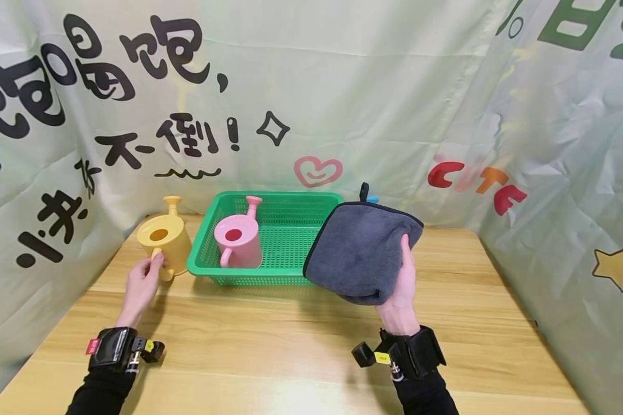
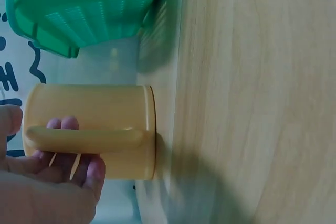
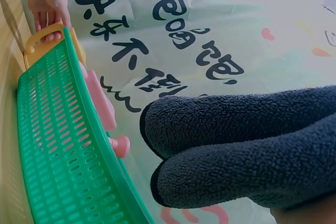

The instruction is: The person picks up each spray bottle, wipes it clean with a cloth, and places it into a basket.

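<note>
At the left, my left hand is at the handle of a yellow watering can that stands upright on the table. In the left wrist view its fingers reach behind the can's handle, with the thumb on the near side. My right hand grips a folded dark grey towel by its right side, raised in front of the right end of a green basket. The towel's black hanging loop sticks up. Inside the basket, at its left, stands a pink watering can.
A bit of something blue peeks out behind the towel; the rest of it is hidden. The wooden table meets a printed cloth backdrop at the back and sides. The basket's right end is covered by the towel.
</note>
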A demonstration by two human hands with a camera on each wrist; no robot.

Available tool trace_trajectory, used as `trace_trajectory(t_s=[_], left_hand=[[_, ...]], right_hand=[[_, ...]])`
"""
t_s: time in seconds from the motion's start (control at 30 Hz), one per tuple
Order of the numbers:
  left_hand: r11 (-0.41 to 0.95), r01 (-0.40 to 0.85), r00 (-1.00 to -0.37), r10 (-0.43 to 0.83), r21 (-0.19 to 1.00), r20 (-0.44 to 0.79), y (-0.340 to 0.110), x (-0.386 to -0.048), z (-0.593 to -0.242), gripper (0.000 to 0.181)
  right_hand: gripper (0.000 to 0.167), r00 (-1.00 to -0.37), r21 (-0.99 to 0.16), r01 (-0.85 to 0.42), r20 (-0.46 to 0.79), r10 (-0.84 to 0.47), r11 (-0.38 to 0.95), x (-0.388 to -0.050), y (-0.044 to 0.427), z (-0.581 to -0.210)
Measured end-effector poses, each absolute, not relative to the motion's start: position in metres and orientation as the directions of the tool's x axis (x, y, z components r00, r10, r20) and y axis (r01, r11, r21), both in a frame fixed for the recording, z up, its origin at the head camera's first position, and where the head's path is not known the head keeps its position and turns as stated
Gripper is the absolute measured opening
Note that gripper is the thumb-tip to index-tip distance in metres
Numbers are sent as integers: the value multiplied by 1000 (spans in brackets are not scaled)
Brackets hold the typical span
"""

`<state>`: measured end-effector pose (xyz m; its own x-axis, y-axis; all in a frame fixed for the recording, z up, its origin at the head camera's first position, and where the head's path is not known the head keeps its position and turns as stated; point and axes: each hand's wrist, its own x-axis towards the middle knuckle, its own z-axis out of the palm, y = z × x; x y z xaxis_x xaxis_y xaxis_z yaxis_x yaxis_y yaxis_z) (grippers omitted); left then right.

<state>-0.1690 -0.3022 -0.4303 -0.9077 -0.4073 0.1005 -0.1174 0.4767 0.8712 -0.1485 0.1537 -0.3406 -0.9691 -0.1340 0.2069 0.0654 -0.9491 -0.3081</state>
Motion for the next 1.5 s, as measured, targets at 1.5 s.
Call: trace_trajectory(t_s=[1.5], left_hand=[[-41,142,-763,-641,989,83,-279,-173,-418,43]], right_hand=[[29,-976,-279,41,194,-98,-959,-148,155,-337]])
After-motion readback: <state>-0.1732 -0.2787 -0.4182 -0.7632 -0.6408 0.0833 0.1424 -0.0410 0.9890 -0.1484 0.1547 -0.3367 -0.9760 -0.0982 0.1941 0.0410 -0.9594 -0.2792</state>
